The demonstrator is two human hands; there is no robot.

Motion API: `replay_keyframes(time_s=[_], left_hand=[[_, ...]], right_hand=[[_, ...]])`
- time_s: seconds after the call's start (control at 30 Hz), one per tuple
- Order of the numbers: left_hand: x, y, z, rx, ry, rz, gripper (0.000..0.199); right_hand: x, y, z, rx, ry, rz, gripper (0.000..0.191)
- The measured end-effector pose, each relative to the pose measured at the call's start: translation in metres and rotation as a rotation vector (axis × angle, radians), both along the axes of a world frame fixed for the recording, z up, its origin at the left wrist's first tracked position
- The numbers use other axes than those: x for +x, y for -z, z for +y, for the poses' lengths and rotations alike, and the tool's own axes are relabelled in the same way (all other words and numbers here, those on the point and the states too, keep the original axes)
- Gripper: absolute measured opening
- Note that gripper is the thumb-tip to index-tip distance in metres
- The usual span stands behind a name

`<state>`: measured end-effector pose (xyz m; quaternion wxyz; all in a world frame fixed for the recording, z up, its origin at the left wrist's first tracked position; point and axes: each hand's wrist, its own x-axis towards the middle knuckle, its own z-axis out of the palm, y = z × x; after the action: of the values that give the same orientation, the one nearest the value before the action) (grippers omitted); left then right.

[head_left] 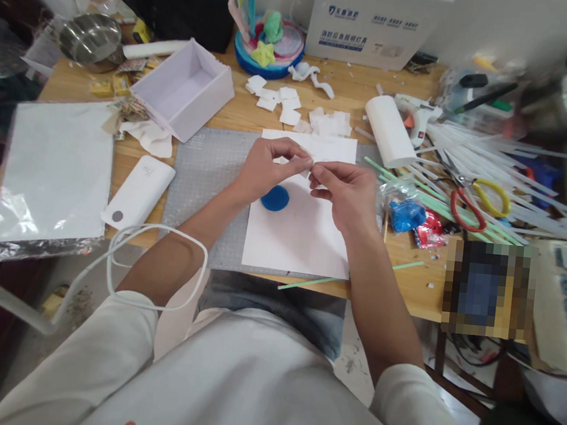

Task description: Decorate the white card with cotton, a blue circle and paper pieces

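Observation:
Both hands meet above a white paper sheet that lies on a grey cutting mat. My left hand is closed in a pinch, its fingertips touching those of my right hand. The right hand is pinched too, with its fingers curled. Whatever sits between the fingertips is too small and hidden to name. A flat blue disc lies on the sheet just below my left hand. Beyond the hands, several small white squares and crumpled white scraps are scattered over the wooden table.
Left stand a lilac open box, a white power bank and its looping cable. To the right are a white roll, a glue gun, scissors, plastic strips and a blue clay packet.

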<state>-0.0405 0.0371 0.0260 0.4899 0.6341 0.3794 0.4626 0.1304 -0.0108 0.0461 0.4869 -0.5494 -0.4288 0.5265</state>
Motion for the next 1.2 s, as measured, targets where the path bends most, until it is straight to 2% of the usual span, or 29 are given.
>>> replay_keyframes(time_s=[0.37,1.2], left_hand=[[0.0018,-0.003,-0.0035,-0.09,0.001,-0.004,0.023],[0.0036,0.001,-0.0029,-0.055,-0.011,-0.005,0.019]], right_hand=[[-0.0007,-0.0014,-0.0006,-0.009,0.0,0.045,0.019],[-0.0017,-0.0004,-0.0002,0.007,-0.001,0.029,0.019]])
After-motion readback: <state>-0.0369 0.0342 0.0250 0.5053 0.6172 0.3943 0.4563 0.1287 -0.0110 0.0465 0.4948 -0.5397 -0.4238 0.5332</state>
